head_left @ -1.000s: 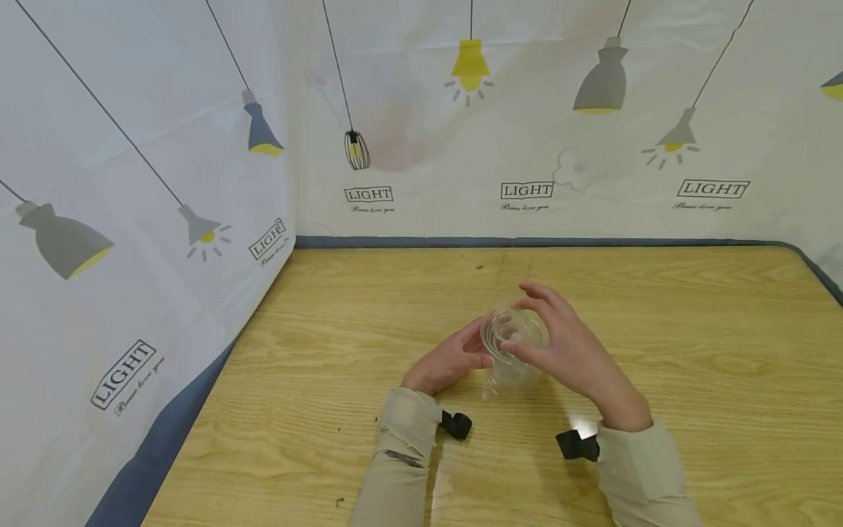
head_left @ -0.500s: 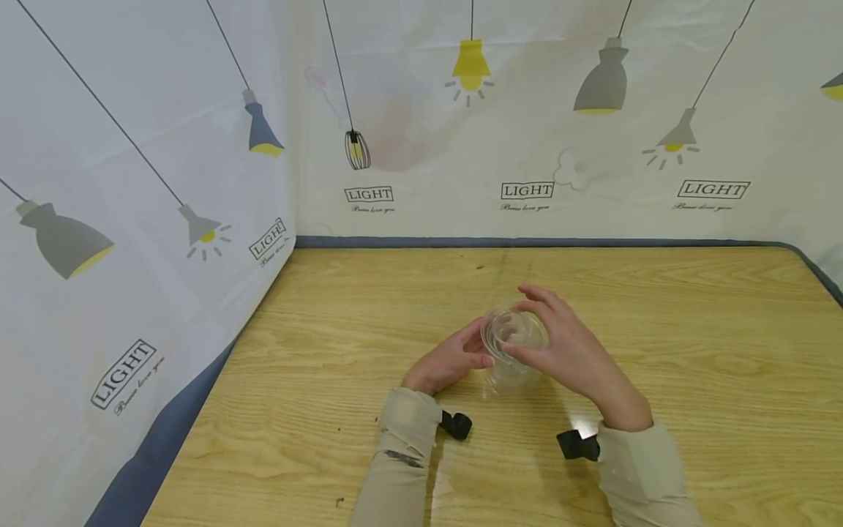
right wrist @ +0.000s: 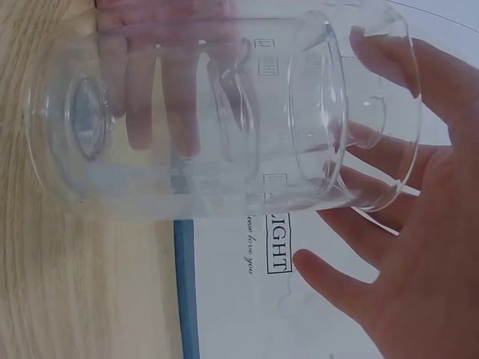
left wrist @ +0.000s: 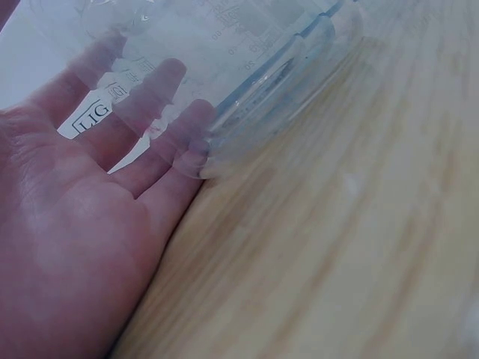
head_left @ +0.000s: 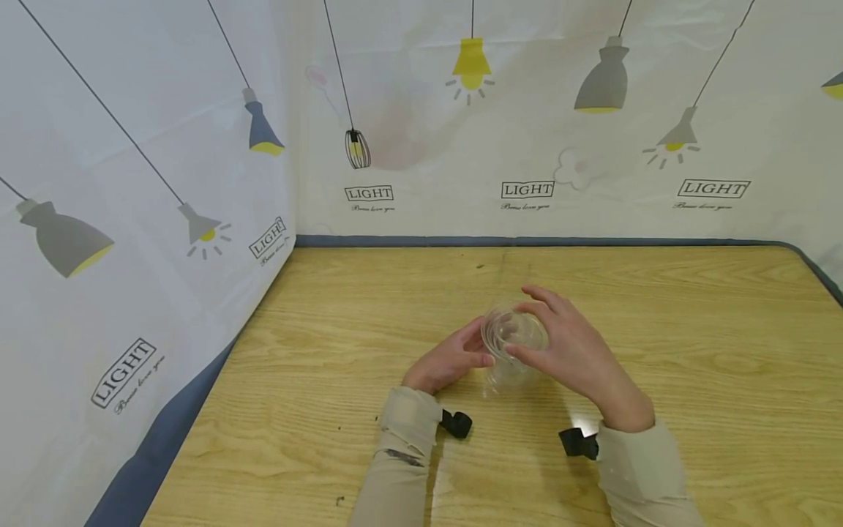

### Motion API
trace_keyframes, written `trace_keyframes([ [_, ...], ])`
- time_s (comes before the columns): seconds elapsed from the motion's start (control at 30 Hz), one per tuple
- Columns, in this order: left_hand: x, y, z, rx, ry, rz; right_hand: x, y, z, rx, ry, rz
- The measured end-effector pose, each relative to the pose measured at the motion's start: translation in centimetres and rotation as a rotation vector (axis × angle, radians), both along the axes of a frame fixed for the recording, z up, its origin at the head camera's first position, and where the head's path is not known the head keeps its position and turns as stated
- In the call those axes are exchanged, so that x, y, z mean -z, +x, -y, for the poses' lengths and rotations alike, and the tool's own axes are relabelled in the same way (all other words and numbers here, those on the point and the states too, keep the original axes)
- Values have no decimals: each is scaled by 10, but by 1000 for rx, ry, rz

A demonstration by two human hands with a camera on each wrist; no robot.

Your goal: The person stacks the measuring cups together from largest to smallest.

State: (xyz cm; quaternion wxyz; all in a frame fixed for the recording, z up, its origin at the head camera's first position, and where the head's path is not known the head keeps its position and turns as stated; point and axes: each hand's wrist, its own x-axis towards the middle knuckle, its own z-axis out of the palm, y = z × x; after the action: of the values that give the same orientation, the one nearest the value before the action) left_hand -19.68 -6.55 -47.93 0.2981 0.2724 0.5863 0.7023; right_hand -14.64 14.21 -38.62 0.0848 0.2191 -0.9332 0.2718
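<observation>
A clear beaker (head_left: 512, 377) stands upright on the wooden table, with one or more smaller clear beakers nested inside it. Faint measuring marks show on its wall in the left wrist view. My left hand (head_left: 448, 362) holds the outer beaker from the left, fingers along its far side and thumb at the near side. From the right, my right hand (head_left: 573, 355) pinches the rim of an inner beaker (right wrist: 408, 161) that sticks out above the outer beaker's mouth. Overlapping clear walls make the exact number of beakers impossible to tell.
The wooden table (head_left: 316, 344) runs back to a white printed sheet (head_left: 428, 146) with lamp drawings; a second side of the sheet closes off the left. Black wrist straps (head_left: 456, 424) stick out beside both cuffs.
Almost nothing differs. My right hand shifts very slightly at the rim while my left hand and the outer beaker keep their place.
</observation>
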Motion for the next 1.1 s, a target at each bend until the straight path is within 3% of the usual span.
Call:
trace_keyframes([
  [0.23,-3,0,0,12,20,-10,-5,3,2,21,53,-36],
  [0.57,-22,8,1,18,15,-11,-6,4,3,59,78,-27],
  [1.1,-21,8,2,17,-1,-10,-6,7,5,102,99,21],
])
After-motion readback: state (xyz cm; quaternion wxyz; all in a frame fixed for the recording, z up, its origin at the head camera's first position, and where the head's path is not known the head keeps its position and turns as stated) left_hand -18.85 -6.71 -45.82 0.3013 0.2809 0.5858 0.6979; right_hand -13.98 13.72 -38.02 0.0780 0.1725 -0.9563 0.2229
